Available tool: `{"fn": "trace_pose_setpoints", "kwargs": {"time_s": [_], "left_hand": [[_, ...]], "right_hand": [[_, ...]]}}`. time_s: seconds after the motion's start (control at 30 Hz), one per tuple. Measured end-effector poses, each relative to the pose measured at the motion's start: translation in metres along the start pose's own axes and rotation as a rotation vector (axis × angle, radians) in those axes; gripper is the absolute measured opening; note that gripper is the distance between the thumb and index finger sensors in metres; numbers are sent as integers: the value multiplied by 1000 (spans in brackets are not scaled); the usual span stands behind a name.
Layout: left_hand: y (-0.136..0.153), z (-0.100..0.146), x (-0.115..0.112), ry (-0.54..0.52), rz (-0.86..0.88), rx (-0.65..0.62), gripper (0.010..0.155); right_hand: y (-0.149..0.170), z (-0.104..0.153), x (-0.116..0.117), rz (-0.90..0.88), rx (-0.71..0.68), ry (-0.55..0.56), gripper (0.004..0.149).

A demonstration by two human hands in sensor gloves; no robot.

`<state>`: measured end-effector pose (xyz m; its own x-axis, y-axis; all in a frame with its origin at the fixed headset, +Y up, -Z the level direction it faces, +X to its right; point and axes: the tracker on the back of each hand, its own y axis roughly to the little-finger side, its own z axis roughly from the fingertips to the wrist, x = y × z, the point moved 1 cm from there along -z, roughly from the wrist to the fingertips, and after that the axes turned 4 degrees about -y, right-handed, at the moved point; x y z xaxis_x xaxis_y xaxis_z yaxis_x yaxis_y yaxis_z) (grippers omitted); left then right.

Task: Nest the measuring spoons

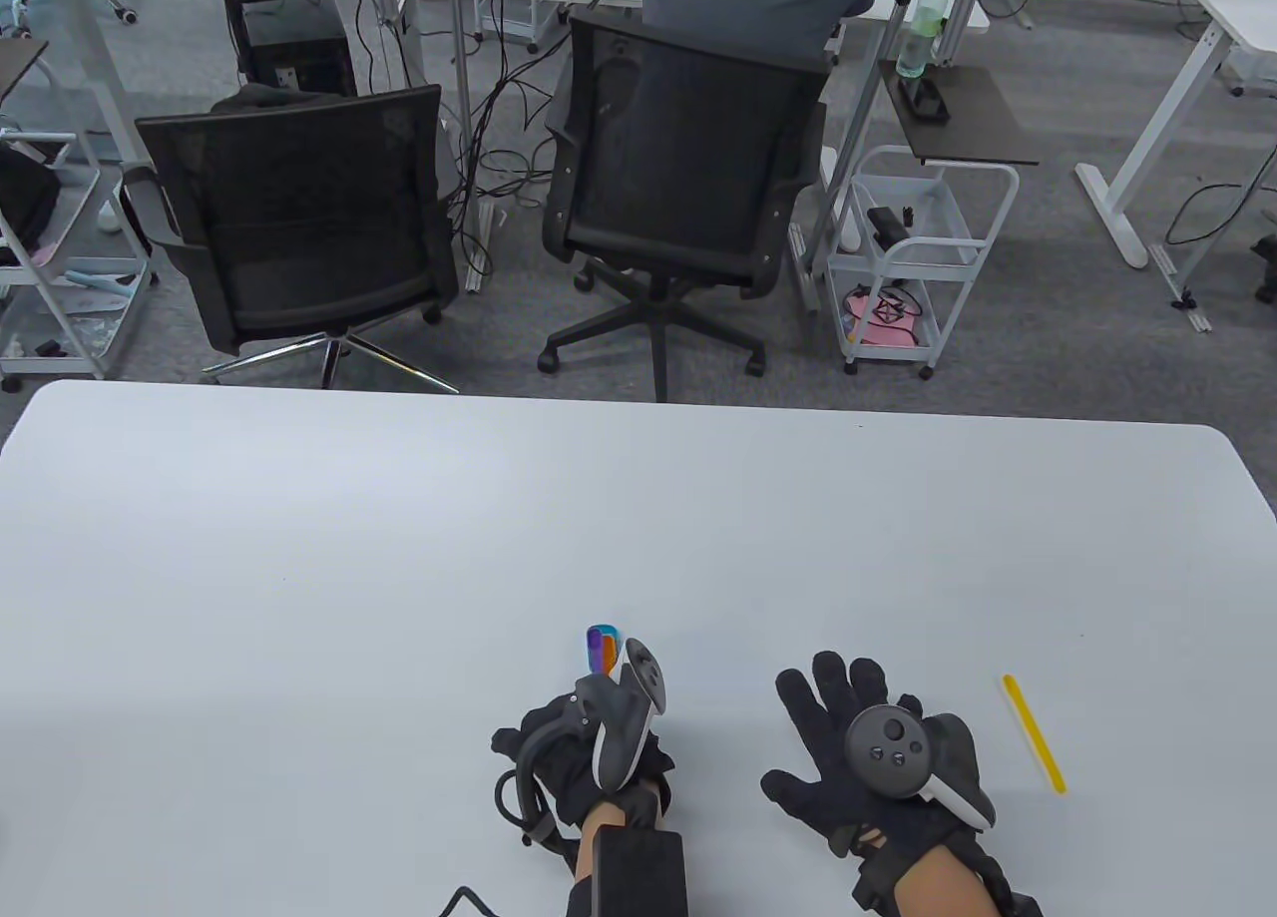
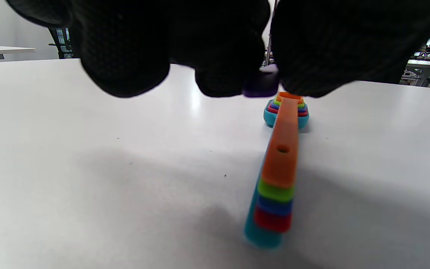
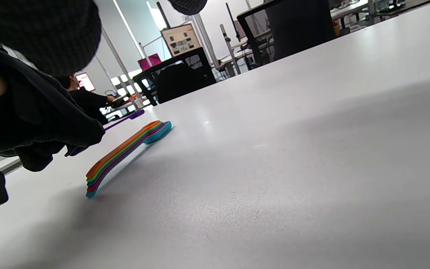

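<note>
Nested measuring spoons, near table's front edge: light, rigid, slick plastic; grasp mid-handles; left hand pinches purple spoon, right hand spread flat.

Left hand hides most of the spoon stack, seemingly

A nested stack of measuring spoons, teal at the bottom, then red, blue, green and orange on top, lies flat on the white table, while a purple spoon hangs just above the bowls.
</note>
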<state>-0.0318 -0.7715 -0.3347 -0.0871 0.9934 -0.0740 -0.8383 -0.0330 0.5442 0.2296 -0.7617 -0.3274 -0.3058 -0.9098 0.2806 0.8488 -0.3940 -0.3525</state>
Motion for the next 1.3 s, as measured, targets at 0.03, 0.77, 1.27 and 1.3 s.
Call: {"fn": "trace_pose_setpoints", "kwargs": {"time_s": [0.03, 0.77, 1.27, 1.3], "left_hand": [[-1, 0, -1, 0, 0, 1, 59], [-4, 3, -1, 17, 0, 0, 58], [-5, 4, -2, 18, -3, -4, 58], [-5, 4, -2, 18, -3, -3, 58]], "right_hand": [[0, 0, 0, 0, 0, 0, 96], [1, 0, -2, -13, -2, 2, 96], [2, 0, -4, -22, 0, 1, 96], [2, 0, -4, -23, 0, 1, 96]]}}
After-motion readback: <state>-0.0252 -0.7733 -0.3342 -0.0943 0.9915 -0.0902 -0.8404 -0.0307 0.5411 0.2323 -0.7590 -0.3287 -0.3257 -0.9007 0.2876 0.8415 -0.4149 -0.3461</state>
